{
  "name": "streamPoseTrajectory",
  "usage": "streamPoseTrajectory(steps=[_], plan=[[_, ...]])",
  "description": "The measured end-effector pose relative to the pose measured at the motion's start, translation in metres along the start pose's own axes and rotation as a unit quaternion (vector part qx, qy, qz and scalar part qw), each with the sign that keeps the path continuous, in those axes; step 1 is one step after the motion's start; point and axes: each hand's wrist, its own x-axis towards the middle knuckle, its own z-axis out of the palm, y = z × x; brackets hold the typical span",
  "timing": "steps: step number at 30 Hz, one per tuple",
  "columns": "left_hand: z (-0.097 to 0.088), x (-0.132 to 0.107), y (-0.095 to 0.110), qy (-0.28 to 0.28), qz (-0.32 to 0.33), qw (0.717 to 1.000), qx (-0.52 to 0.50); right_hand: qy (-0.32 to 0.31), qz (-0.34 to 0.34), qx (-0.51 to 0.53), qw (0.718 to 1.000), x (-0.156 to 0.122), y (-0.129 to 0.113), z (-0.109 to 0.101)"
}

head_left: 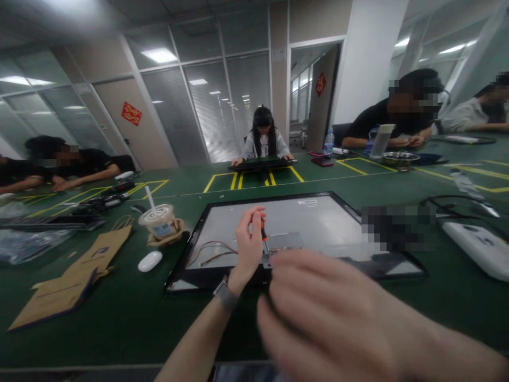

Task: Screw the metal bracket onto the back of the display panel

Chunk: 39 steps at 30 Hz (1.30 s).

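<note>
My left hand (248,244) grips the orange screwdriver (263,231) on the monitor back panel (318,220); right hand (330,313) blurred, grip indeterminate. Caution: a tilted tip may slip onto the wires (210,252).

Single head view: forward, slightly down across green table (119,318); right hand (330,318) nearest lens.

**Bare Arms, One Grey Watch**

Showed two forearms (191,345) bare to the lower edge of view. Wore a watch (226,295) with a grey band, strapped snug round the wrist of the left hand (248,245). Came out blurred at the right hand (318,313), too soft for detail on the fingers.
</note>
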Motion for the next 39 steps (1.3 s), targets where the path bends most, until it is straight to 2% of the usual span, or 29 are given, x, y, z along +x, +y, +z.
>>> streamPoseTrajectory(steps=[3,5,7,9,11,14,17,22,27,32,39], plan=[[0.001,0.000,0.000,-0.001,0.020,1.000,-0.005,-0.043,0.115,-0.066,0.990,0.018,0.103,0.002],[0.001,0.000,0.000,0.006,0.045,0.999,0.003,-0.081,0.213,-0.101,0.968,0.004,0.158,0.023],[0.000,0.000,0.001,0.015,0.057,0.998,0.013,-0.119,0.299,-0.095,0.942,-0.028,0.193,0.053],[-0.001,0.000,0.001,0.012,0.054,0.998,0.017,-0.156,0.368,-0.071,0.914,-0.065,0.212,0.084],[-0.003,0.001,0.003,-0.007,0.039,0.999,0.008,-0.184,0.399,-0.040,0.898,-0.093,0.219,0.106],[-0.004,0.002,0.004,-0.031,0.015,0.998,-0.045,-0.190,0.399,-0.017,0.897,-0.110,0.223,0.118],[-0.005,0.004,0.004,-0.031,-0.006,0.996,-0.084,-0.199,0.403,-0.021,0.893,-0.108,0.225,0.116],[-0.005,0.007,0.001,-0.039,0.032,0.998,-0.035,-0.212,0.401,-0.025,0.891,-0.103,0.224,0.115],[-0.007,0.009,0.001,-0.058,0.015,0.998,-0.023,-0.219,0.401,-0.036,0.889,-0.101,0.219,0.115],[-0.006,0.008,0.000,-0.067,0.006,0.996,-0.062,-0.227,0.398,-0.055,0.887,-0.099,0.217,0.115],[-0.003,0.005,0.003,-0.065,0.051,0.997,-0.007,-0.214,0.385,-0.073,0.895,-0.100,0.217,0.119]])
